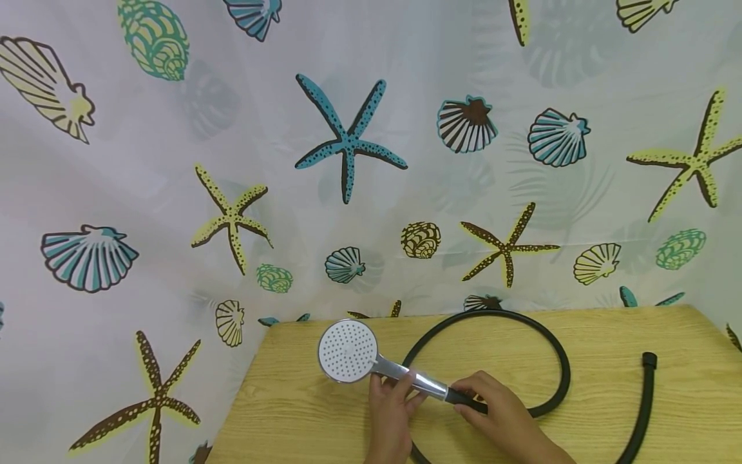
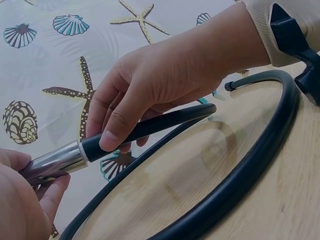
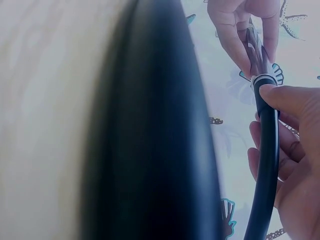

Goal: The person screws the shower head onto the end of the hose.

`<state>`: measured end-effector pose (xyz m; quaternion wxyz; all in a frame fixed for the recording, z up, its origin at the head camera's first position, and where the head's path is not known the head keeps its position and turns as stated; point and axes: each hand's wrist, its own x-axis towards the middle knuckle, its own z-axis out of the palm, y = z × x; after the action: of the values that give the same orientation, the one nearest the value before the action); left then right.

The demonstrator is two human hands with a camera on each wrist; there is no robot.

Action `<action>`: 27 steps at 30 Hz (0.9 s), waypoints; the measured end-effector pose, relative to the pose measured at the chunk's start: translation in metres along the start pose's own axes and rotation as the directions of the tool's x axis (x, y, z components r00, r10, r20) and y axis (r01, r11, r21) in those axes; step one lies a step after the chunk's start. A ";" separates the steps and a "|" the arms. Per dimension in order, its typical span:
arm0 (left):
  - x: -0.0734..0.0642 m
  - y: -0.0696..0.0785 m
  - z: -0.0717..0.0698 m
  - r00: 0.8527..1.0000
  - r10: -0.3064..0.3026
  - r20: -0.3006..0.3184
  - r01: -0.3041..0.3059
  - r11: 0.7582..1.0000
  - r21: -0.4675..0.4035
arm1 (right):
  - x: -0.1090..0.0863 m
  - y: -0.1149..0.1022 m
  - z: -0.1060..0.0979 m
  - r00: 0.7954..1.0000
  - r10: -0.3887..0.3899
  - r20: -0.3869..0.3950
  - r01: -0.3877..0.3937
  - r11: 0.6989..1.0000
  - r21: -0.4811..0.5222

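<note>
A chrome shower head with a white, dotted spray face is held above the wooden table by its handle. My left hand grips that silver handle from below, thumb across it. Just beyond the handle's end, my right hand pinches the black end of the shower hose between thumb and fingers. In the left wrist view the hose end meets the chrome handle, with the right hand on the black part. The right wrist view shows the same joint; any thread inside is hidden.
The hose loops over the wooden table, and its other end lies at the right. A pale curtain printed with shells and starfish hangs behind and beside the table. A blurred hose stretch fills much of the right wrist view.
</note>
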<state>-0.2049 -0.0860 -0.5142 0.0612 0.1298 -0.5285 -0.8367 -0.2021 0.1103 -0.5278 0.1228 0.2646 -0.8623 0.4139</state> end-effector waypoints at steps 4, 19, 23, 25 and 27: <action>0.001 -0.001 0.000 1.000 -0.002 -0.002 0.002 1.000 -0.002 | 0.000 0.000 -0.001 1.000 0.013 0.010 -0.013 1.000 0.002; 0.001 -0.004 0.001 1.000 0.006 -0.006 -0.006 1.000 -0.003 | -0.001 0.002 -0.003 0.999 0.026 0.042 -0.027 1.000 0.013; 0.002 -0.004 0.001 1.000 -0.001 -0.001 0.001 1.000 -0.015 | -0.001 0.003 -0.004 0.999 0.023 0.046 -0.024 1.000 0.010; 0.002 -0.004 0.001 1.000 -0.003 0.003 0.003 1.000 -0.022 | -0.001 0.003 -0.004 0.999 0.022 0.046 -0.022 1.000 0.010; 0.001 -0.003 0.002 1.000 -0.004 0.002 0.005 1.000 -0.027 | 0.000 0.003 -0.004 0.999 0.020 0.046 -0.020 1.000 0.009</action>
<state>-0.2064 -0.0836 -0.5167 0.0606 0.1292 -0.5169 -0.8441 -0.2035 0.1154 -0.5273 0.0978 0.2658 -0.8655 0.4131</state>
